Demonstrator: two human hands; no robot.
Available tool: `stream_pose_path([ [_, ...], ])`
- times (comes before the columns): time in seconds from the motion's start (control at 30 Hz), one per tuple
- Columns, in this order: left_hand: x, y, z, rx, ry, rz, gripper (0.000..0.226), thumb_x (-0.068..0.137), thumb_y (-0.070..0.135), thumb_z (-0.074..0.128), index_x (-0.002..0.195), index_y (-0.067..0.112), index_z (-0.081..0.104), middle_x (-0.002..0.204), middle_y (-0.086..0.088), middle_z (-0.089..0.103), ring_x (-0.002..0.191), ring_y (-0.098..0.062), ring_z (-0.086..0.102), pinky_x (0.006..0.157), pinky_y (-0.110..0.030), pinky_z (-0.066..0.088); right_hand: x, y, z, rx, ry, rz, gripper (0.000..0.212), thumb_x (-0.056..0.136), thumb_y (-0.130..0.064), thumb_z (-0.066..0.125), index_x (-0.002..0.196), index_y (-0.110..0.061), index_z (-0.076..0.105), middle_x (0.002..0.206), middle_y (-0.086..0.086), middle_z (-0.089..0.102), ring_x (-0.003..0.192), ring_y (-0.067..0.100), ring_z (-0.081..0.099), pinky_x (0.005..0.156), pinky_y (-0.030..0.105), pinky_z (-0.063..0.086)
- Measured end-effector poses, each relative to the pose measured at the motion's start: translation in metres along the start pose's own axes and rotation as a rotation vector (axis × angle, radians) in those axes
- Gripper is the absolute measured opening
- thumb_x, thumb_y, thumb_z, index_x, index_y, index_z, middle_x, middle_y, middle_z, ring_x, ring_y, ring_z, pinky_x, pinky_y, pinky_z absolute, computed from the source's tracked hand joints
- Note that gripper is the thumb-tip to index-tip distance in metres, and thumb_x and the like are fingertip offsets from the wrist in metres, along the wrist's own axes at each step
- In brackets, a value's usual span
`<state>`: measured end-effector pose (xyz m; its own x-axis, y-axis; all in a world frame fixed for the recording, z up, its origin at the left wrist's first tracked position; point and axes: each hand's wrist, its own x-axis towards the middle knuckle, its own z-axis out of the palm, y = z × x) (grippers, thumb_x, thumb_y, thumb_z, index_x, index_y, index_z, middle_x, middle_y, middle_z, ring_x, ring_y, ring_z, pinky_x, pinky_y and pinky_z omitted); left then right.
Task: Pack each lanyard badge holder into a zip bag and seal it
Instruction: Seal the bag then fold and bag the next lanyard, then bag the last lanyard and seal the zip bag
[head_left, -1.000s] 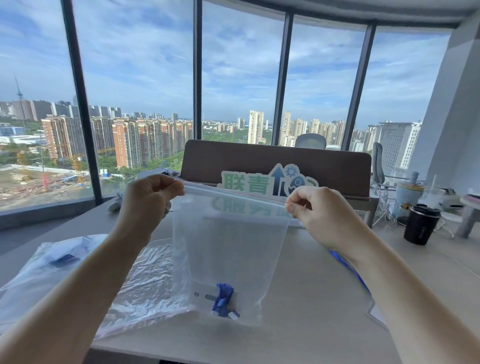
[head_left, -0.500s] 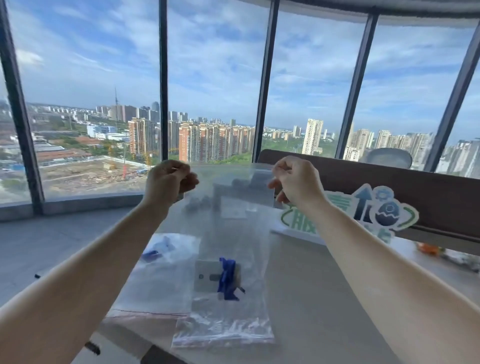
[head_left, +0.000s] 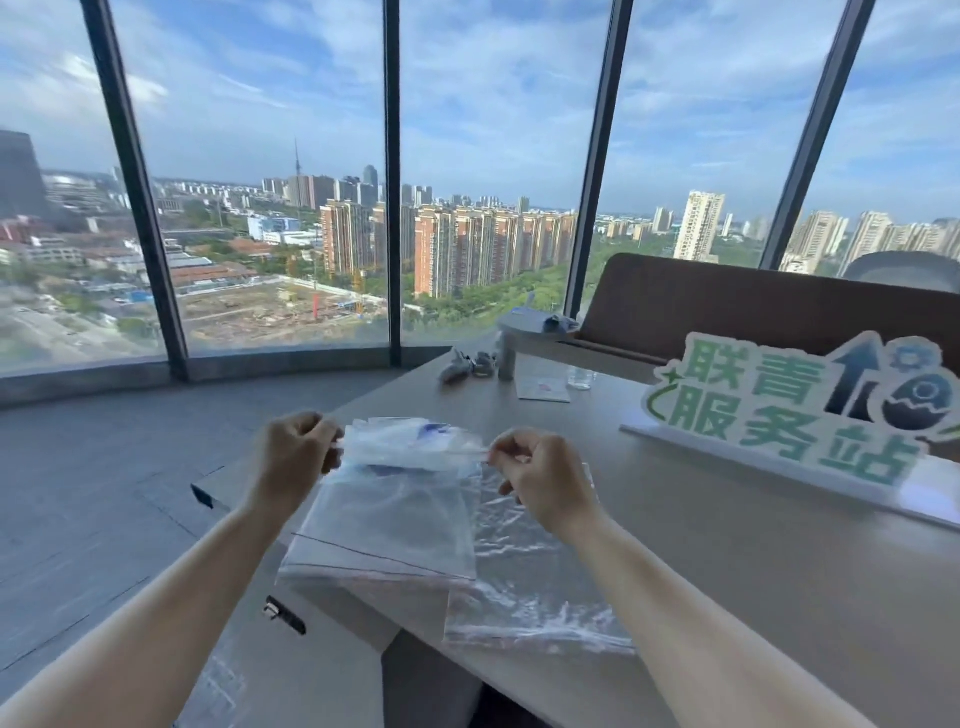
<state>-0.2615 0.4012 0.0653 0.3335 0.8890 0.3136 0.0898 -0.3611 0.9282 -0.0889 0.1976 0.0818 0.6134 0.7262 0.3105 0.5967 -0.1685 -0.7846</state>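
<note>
A clear zip bag (head_left: 410, 452) is stretched flat between my two hands just above the table's left corner. My left hand (head_left: 296, 457) pinches its left top corner and my right hand (head_left: 540, 483) pinches the right one. A patch of blue lanyard (head_left: 434, 428) shows through the plastic near the bag's far edge. I cannot tell whether it is in the held bag or in one lying under it. Below the held bag lie more clear bags (head_left: 384, 530) in a flat pile.
A crinkled plastic sheet (head_left: 530, 587) lies right of the pile, reaching the grey table's (head_left: 753, 571) near edge. A green-and-white sign (head_left: 800, 415) stands at right. A glass (head_left: 582, 376), a paper and small grey items sit at the far end. Floor lies left.
My hands have come down from chest height to just above the pile, laying the bag almost flat. The view has swung left, so the sign sits further right.
</note>
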Motion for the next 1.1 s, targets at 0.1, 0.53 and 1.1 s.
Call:
stream_pose_path([
  [0.1,-0.027,-0.027,-0.002,0.239,-0.097,-0.029,0.03,0.089,0.019,0.058,0.061,0.011,0.067,0.055,-0.007,0.066,0.05,-0.024,0.061,0.056,-0.037,0.055,-0.023,0.018,0.015,-0.062,-0.098,0.053,0.013,0.086,-0.021,0.067,0.074,-0.026,0.069,0.065,-0.012,0.066,0.064,0.014,0.068,0.066,0.029,0.052],
  [0.53,-0.16,0.043,0.155,0.535,-0.631,0.545,0.018,0.085,0.03,0.056,0.075,0.02,0.067,0.078,0.007,0.064,0.07,-0.015,0.061,0.067,-0.034,0.053,-0.152,0.12,-0.161,-0.485,0.201,0.487,0.014,0.085,-0.038,0.061,0.095,-0.031,0.069,0.099,-0.011,0.074,0.098,0.017,0.067,0.079,0.029,0.05],
  [1.1,-0.391,0.148,0.423,0.202,-1.275,0.645,0.03,0.09,0.026,0.05,0.116,0.03,0.064,0.116,0.004,0.06,0.106,-0.018,0.059,0.087,-0.025,0.043,-0.306,0.233,-0.374,-0.647,0.487,1.309,0.08,0.057,-0.055,0.073,0.124,-0.02,0.046,0.127,0.008,0.055,0.119,0.029,0.052,0.089,0.034,0.041],
])
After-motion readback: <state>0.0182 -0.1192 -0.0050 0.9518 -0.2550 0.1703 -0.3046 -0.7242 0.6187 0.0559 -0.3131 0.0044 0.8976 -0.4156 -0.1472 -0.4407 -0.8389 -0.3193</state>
